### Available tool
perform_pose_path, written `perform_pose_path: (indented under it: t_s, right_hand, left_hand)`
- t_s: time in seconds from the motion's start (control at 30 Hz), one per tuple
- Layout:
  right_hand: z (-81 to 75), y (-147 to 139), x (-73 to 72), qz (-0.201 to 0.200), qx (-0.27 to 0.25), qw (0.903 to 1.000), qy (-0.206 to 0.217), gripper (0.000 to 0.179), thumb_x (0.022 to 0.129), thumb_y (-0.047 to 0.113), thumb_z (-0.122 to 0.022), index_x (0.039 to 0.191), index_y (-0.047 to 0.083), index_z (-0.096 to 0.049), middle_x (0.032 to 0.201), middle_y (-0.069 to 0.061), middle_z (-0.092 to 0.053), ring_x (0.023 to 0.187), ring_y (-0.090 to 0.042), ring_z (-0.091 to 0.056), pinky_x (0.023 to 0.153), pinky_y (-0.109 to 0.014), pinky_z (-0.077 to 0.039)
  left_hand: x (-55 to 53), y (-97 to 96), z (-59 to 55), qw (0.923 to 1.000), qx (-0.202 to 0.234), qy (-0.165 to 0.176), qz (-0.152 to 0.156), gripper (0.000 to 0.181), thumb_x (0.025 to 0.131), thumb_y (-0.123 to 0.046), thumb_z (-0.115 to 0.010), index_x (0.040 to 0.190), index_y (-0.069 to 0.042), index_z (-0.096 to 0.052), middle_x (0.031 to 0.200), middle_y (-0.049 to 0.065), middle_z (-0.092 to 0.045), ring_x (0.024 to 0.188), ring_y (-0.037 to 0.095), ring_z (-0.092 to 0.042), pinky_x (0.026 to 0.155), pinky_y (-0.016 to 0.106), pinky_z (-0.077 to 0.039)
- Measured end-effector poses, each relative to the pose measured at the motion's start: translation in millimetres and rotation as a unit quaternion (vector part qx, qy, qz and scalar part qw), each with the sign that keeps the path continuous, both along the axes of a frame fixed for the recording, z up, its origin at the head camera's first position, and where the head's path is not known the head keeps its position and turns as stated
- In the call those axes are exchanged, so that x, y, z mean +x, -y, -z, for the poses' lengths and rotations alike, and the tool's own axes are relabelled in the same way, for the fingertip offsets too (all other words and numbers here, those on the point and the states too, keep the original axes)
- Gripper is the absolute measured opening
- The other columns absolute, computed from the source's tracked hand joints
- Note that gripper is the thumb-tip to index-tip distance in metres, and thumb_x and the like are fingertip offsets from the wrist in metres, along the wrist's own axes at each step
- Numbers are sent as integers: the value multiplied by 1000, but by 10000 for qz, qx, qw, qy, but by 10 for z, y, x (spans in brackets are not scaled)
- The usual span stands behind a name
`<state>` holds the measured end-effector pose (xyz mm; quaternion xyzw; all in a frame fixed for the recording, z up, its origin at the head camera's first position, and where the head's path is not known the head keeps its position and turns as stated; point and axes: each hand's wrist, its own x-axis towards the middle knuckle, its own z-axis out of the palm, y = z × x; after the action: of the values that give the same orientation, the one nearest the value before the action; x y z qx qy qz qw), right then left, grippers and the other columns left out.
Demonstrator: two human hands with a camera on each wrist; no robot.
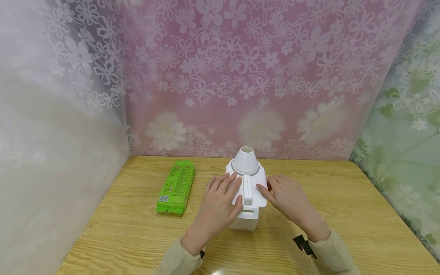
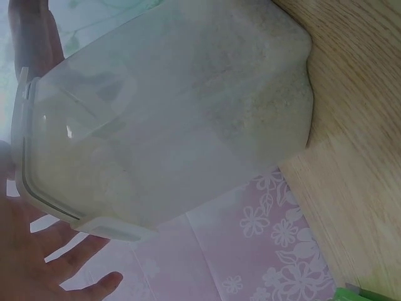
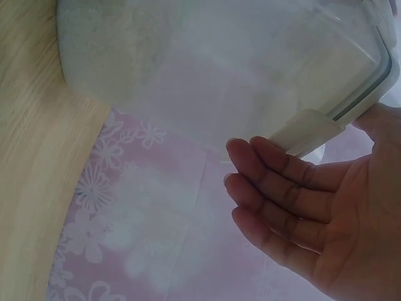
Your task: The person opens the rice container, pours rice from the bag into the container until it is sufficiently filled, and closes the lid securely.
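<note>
In the head view a tall storage container with a white lid (image 1: pixel 237 183) stands upright on the table; a white cone-shaped piece (image 1: pixel 245 162) sits on the lid. Both wrist views show the container's translucent body (image 2: pixel 156 113), with pale grains (image 2: pixel 250 100) in its lower part. My left hand (image 1: pixel 218 202) rests over the left side of the lid, its fingers spread. At the opposite side, my right hand (image 1: pixel 290 196) has its thumb on the lid edge. Its other fingers extend, slightly bent, beside a side latch (image 3: pixel 307 132).
A green plastic packet (image 1: pixel 177 187) with printed text and a barcode lies left of the container on the wooden table (image 1: pixel 120 229). Flower-patterned curtains (image 1: pixel 240 76) hang behind the table and along both sides.
</note>
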<state>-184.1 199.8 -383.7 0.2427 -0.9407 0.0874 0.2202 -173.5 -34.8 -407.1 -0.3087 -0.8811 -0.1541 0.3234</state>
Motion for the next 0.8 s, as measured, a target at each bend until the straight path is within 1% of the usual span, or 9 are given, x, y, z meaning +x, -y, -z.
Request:
perform_pose_path:
  t_s: [0.17,0.33,0.53,0.63,0.8]
  right_hand:
    - [32,0,10,61,-147,9999,19,32,101,37,-61,79,15,-60,67,9,-49,60,-6,-44,53,-24,-40]
    - [45,20,2,113,-313,9994,91,33,101,37,-61,75,17,-57,64,9,-46,57,-6,-42,52,-24,-38]
    - [66,44,9,60,-178,9997,-165,31,102,33,-59,78,14,-58,66,4,-51,63,-14,-53,56,-30,-45]
    - [81,45,15,66,-128,9997,-211,31,103,33,-57,81,12,-59,68,3,-53,66,-16,-54,58,-33,-46]
    - [115,40,18,114,-56,9993,-359,30,103,33,-57,83,9,-59,69,2,-53,71,-21,-57,61,-35,-48]
  left_hand:
    - [-1,-3,6,10000,-11,25,13,44,100,-31,-49,136,-11,-63,139,7,-62,131,26,-56,107,53,-45]
    - [-8,-4,9,10000,13,-19,2,44,99,-31,-49,135,-11,-64,139,7,-62,130,26,-56,107,52,-45]
    - [-9,-4,2,9999,67,-144,-24,43,98,-31,-50,132,-11,-66,136,6,-64,127,27,-59,106,54,-46]
    - [-7,-6,3,9998,75,-191,-11,42,97,-31,-50,131,-11,-67,135,7,-64,125,27,-59,105,55,-46]
    - [-7,-3,15,9999,30,-165,-39,43,98,-32,-49,132,-11,-66,137,7,-64,126,28,-59,105,56,-46]
